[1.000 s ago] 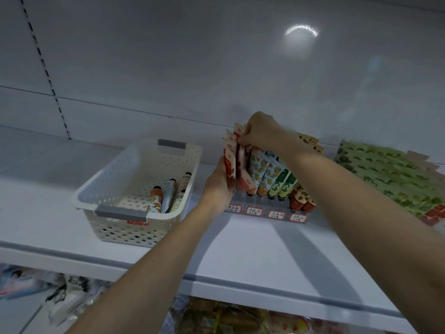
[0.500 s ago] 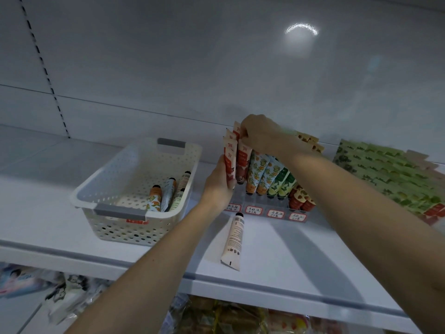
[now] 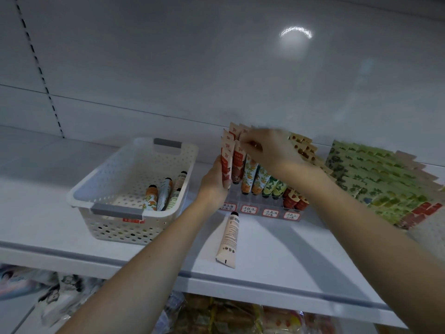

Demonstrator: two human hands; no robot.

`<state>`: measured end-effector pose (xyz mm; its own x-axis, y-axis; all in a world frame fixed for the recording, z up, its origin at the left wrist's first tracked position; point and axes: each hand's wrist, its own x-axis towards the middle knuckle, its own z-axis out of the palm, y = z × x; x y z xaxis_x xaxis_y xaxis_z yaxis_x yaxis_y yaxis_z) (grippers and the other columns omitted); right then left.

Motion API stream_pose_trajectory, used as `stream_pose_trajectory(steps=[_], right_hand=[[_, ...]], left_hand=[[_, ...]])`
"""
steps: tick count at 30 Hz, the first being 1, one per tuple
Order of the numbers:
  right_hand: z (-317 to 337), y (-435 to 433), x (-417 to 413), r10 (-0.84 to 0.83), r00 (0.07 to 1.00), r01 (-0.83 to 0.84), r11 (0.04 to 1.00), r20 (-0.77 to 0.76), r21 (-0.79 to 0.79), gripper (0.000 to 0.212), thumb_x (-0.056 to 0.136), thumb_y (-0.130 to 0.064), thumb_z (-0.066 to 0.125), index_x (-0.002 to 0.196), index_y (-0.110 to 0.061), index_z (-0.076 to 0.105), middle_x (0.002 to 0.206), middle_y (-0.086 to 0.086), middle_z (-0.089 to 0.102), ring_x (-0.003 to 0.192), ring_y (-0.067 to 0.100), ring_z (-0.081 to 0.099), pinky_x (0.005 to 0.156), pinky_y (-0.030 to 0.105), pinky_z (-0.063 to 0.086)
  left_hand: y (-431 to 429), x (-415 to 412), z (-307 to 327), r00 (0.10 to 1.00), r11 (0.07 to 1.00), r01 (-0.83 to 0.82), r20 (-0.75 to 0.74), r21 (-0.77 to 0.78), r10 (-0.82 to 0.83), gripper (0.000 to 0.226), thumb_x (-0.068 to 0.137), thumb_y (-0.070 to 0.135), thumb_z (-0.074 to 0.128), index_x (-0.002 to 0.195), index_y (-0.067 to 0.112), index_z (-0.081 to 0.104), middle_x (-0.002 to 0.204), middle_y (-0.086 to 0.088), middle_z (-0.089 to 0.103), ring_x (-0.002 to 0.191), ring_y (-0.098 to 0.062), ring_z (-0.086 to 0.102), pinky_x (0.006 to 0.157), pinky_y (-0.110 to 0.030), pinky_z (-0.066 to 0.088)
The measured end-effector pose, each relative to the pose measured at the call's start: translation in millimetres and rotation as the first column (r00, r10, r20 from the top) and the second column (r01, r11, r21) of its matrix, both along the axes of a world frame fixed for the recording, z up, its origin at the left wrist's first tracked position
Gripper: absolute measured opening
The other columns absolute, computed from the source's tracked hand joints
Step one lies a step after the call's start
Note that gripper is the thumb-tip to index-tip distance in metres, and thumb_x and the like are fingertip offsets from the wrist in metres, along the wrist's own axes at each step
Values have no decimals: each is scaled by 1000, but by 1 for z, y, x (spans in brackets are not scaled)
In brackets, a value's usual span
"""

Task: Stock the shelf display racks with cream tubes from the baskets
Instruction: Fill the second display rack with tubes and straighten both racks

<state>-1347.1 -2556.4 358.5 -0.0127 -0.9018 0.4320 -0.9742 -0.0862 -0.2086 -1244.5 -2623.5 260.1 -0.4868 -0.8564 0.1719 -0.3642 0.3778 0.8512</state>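
Observation:
A clear display rack (image 3: 277,205) with red price labels stands at the back of the white shelf, and rows of cream tubes (image 3: 255,177) stand in it caps down. My left hand (image 3: 213,183) grips the red-and-cream tubes (image 3: 227,162) of the leftmost row from the side. Above the rack, my right hand (image 3: 269,149) is blurred, its bent fingertips at the crimped tops of the tubes. One cream-coloured tube (image 3: 228,239) lies flat on the shelf in front of the rack, cap pointing to the rack. The white basket (image 3: 115,209) at the left holds several tubes (image 3: 162,194).
A second display of green and red packs (image 3: 375,179) fills the shelf to the right of the rack. The shelf's front edge (image 3: 265,285) runs below my forearms. Bagged goods (image 3: 216,317) sit on the lower shelf. The back wall rises behind the rack.
One tube dropped out of the rack and now lies on the shelf in front of it. My right hand has shifted a little to the right over the tube tops; the left hand still holds the leftmost row.

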Motion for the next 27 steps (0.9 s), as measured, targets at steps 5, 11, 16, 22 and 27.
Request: stream_pose_trajectory(steps=[5,11,16,22,27], right_hand=[[-60,51,19,304,944,-249,913,-130,324,15,89,-9,59,99,-10,69,96,3,69,86,18,66,79,31,54],[-104,59,19,435,842,-307,874,-320,377,41,86,-1,51,124,-17,57,116,13,58,107,31,52,71,40,48],[-112,53,18,407,830,-251,883,-382,396,30,86,-6,56,115,-15,61,111,13,58,98,32,53,69,40,48],[-113,56,9,382,853,-312,919,-357,240,24,79,-24,54,98,-15,66,91,7,66,74,24,63,56,29,53],[-91,58,2,109,990,-118,987,88,108,24,92,-25,51,102,-7,65,94,3,58,79,17,59,74,32,55]], left_hand=[[0,2,-2,1000,1000,-1,-7,-27,1,52,95,7,44,143,22,29,127,-6,56,111,-21,54,77,-22,35],[-4,1,-4,999,999,-1,32,-45,2,51,95,6,44,142,16,27,131,-9,53,119,-25,50,83,-25,34],[-5,-1,-6,999,998,-14,36,-68,16,48,96,8,45,141,16,29,132,-9,53,120,-25,50,83,-25,34],[-7,-1,-7,999,998,-4,38,-66,6,49,95,9,48,140,15,30,130,-11,54,118,-25,51,83,-25,36],[-7,-1,-4,1000,999,7,18,-45,-6,47,95,9,48,139,15,32,127,-8,55,117,-24,52,81,-23,33]])
